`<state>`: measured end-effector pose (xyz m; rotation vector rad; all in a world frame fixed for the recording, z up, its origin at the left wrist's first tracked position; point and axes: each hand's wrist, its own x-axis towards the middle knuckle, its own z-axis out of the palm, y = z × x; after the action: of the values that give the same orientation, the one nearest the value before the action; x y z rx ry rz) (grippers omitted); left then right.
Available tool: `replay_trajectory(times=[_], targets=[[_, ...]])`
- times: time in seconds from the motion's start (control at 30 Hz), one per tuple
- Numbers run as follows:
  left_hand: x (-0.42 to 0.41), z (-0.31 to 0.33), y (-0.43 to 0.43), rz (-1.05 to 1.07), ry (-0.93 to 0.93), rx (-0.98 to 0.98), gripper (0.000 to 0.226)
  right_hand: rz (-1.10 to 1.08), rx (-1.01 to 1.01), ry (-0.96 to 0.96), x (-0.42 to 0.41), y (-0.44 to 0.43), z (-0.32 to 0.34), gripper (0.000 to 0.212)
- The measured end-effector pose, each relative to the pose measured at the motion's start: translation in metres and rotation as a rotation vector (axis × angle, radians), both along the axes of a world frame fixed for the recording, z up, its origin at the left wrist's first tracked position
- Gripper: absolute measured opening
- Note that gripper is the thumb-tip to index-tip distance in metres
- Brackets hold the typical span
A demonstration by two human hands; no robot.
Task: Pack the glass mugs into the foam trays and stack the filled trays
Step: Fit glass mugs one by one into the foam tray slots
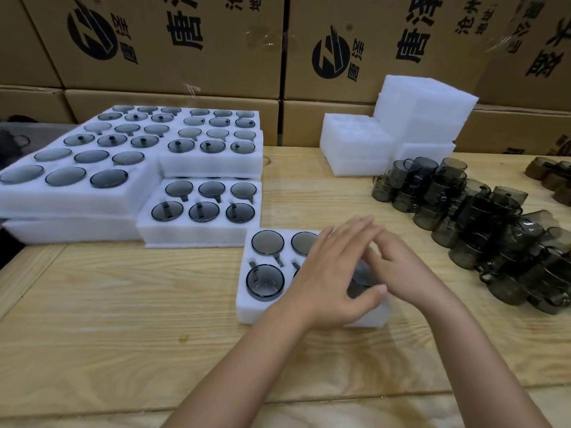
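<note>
– Foam tray (pixel 247 307) in the middle of the counter (pixel 123 335) is close to full. We see grey glass mugs in its left and middle pockets. The right column is under our hands.

– So which step are we on?

– Seating a mug, we judge. One mug (pixel 360 278) sits at the near right pocket, between the thumb of the left hand (pixel 333 273) and the right hand (pixel 404 267). It looks not fully down, but it's blurred, so we're not sure.

– Grips?

– Left grip is wide: fingers straight and flat across the tray's right side, thumb out beside the mug. The right hand's fingers run in under the left ones and the tips are hidden. We can't tell if that grip is round the mug or just pressing on it.

– Next move?

– Push the mug down until it's level with the foam, handle in its slot. We can't see the far right pocket, so we check it first. If it's filled, we lift the tray by both ends and keep it level. It goes on the filled trays (pixel 197 233) just behind and to the left, with edges squared before we let go. Foam flexes and glass doesn't forgive a tilt.

– Stock?

– Loose mugs (pixel 482 223) are heaped on the right, touching each other. Empty trays (pixel 355 149) are stacked behind them. With that many mugs left, we'd call the job midway at best.
</note>
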<state>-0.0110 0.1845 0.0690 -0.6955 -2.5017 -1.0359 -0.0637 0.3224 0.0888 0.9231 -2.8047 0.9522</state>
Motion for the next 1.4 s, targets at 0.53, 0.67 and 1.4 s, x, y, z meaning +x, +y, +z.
replay_trajectory(times=[0.53,0.67,1.4], targets=[[-0.03,-0.018,0.012,0.012,-0.233,-0.322,0.053,-0.077,0.798,-0.018,-0.015,-0.013,-0.043,0.078],[-0.027,-0.021,0.007,0.039,-0.306,-0.346,0.056,-0.116,0.747,-0.051,-0.009,-0.02,-0.041,0.078],[-0.042,-0.015,0.023,0.163,-0.288,-0.239,0.044,-0.282,0.847,0.16,-0.028,-0.04,-0.066,0.067]])
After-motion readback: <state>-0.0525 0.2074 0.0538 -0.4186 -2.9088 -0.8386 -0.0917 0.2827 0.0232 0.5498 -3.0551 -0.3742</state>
